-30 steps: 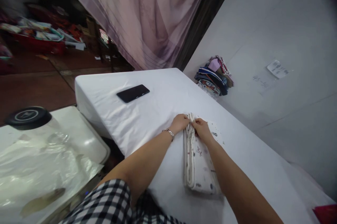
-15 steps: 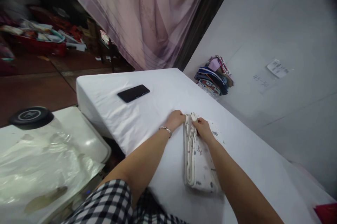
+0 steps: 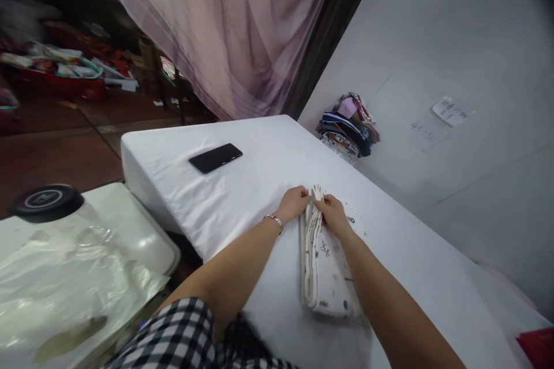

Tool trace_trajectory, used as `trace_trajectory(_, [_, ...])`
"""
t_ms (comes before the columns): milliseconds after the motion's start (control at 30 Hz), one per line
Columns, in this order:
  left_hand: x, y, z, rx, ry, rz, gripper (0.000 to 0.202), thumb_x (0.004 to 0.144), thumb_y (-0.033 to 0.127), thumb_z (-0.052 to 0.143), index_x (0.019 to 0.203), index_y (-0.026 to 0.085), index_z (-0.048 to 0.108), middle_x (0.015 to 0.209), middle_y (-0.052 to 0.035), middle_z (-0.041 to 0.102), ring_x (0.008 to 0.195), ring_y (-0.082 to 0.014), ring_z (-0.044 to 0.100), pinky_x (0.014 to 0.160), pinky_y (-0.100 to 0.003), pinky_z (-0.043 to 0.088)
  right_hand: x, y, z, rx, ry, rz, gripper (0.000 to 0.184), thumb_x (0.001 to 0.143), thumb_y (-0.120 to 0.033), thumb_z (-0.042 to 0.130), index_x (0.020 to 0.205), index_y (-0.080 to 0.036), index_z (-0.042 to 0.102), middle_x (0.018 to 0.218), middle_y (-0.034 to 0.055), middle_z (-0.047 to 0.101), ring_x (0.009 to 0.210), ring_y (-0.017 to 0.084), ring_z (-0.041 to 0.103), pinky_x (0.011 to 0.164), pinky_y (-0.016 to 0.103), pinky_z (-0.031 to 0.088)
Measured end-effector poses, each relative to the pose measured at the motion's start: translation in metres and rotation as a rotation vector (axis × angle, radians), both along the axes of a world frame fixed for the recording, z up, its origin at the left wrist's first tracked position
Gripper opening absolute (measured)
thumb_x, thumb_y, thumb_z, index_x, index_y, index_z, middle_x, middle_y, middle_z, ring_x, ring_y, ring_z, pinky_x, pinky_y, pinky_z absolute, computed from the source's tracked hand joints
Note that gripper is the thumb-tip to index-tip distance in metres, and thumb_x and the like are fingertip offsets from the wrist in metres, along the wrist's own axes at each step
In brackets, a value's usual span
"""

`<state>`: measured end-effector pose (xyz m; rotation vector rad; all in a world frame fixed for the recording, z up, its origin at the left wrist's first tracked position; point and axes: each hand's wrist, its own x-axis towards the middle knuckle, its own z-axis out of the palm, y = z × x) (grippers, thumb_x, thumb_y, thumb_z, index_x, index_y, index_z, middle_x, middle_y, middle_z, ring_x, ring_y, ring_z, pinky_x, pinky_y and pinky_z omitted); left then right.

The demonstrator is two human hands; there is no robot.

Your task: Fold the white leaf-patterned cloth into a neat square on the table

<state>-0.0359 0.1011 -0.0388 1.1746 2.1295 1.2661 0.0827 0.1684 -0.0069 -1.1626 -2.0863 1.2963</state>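
A folded white cloth (image 3: pixel 333 276) with small dark printed figures lies on the white-covered table (image 3: pixel 259 155), its stacked layers showing along the left side. My left hand (image 3: pixel 295 201), a bracelet at its wrist, pinches the cloth's far left corner. Just right of it, my right hand (image 3: pixel 333 211) grips the gathered layers at the far end between thumb and fingers. The layer edges fan out a little between the two hands. The cloth's far right part is partly hidden behind my right hand and forearm.
A black phone (image 3: pixel 215 157) lies at the table's left. Folded clothes (image 3: pixel 346 126) are stacked by the wall. Left of the table, clear plastic (image 3: pixel 82 276) and a black-lidded jar (image 3: pixel 47 202) rest on a white surface. A pink curtain (image 3: pixel 242 28) hangs behind; something red (image 3: pixel 536 347) is at lower right.
My left hand has shifted slightly right, closer to the right hand, along the cloth's far edge. My right hand keeps its grip. The view has moved a little.
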Motion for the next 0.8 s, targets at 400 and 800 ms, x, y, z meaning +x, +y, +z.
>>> trace_trajectory(400, [-0.006, 0.005, -0.007, -0.056, 0.043, 0.013, 0.018, 0.074, 0.027, 0.054, 0.074, 0.018, 0.07, 0.078, -0.0039, 0.069, 0.075, -0.015, 0.058, 0.067, -0.023, 0.038, -0.01, 0.001, 0.004, 0.304, -0.274, 0.032, 0.012, 0.066, -0.03, 0.053, 0.07, -0.018, 0.055, 0.052, -0.0034, 0.052, 0.044, 0.01, 0.047, 0.041, 0.019, 0.033])
trace_trajectory(800, [-0.01, 0.005, -0.004, -0.023, 0.009, -0.033, 0.023, 0.071, 0.018, 0.046, 0.067, 0.016, 0.069, 0.069, -0.0047, 0.066, 0.066, -0.014, 0.055, 0.062, -0.023, 0.036, -0.019, -0.001, 0.0, 0.219, -0.345, 0.07, 0.013, 0.067, -0.027, 0.058, 0.075, -0.018, 0.055, 0.053, -0.0037, 0.052, 0.042, 0.01, 0.049, 0.038, 0.019, 0.036])
